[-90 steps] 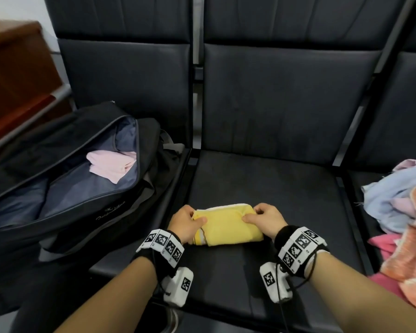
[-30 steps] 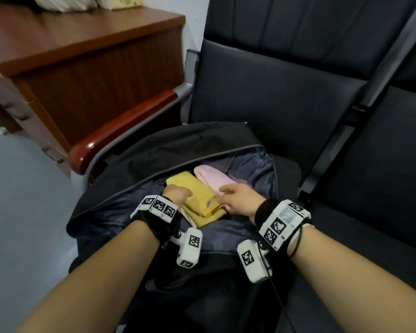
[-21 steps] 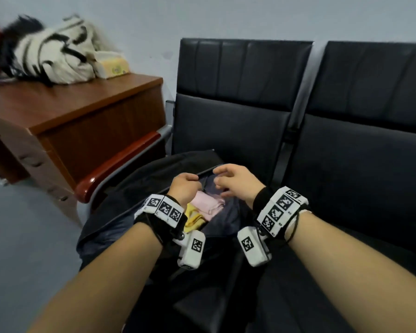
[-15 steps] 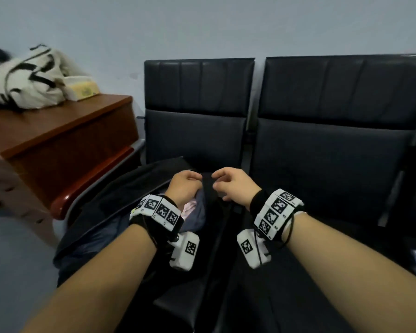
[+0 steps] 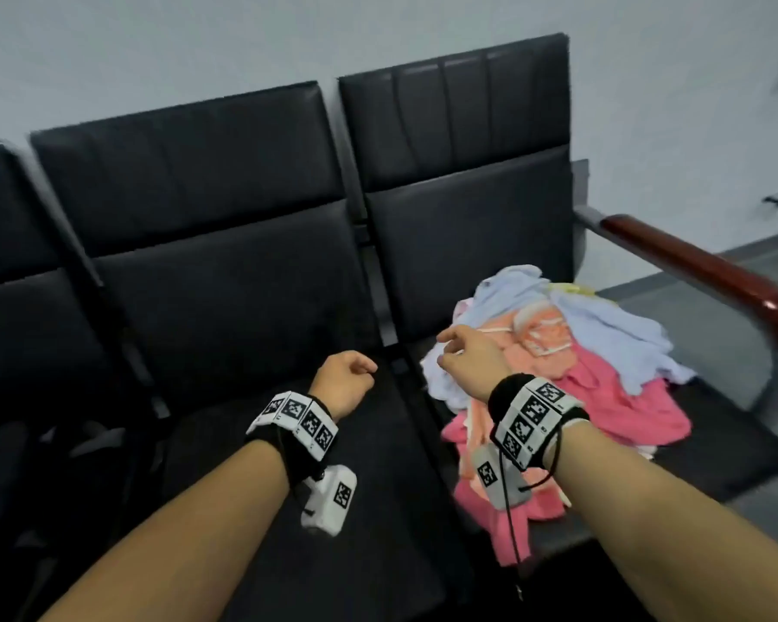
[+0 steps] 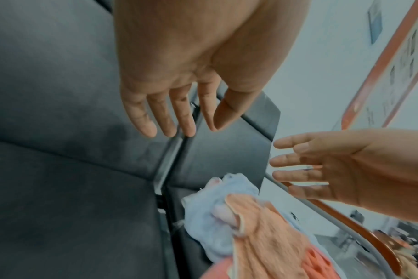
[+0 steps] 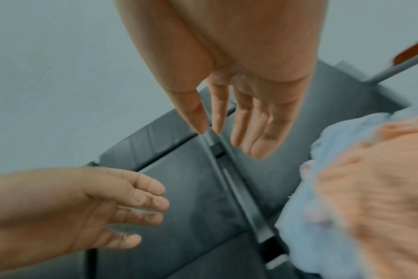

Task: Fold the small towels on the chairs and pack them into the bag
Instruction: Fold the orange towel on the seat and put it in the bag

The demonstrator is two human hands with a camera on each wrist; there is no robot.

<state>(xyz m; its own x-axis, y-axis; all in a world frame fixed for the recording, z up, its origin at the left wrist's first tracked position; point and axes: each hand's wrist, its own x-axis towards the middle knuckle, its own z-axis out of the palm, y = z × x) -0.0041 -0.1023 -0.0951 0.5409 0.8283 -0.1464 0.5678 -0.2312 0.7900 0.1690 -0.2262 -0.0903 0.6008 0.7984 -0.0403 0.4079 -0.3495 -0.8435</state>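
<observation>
Beside the loose, empty hands [image 5: 405,374], the towel pile [image 5: 571,352], nearest the right.

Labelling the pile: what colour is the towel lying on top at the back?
Light blue towel, draped over the orange and pink ones; clearest in the head view.

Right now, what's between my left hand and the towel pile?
Bare black seat and the gap between the two chairs; the head view shows it. The left hand is empty, and the towel pile fills the right-hand chair.
</observation>
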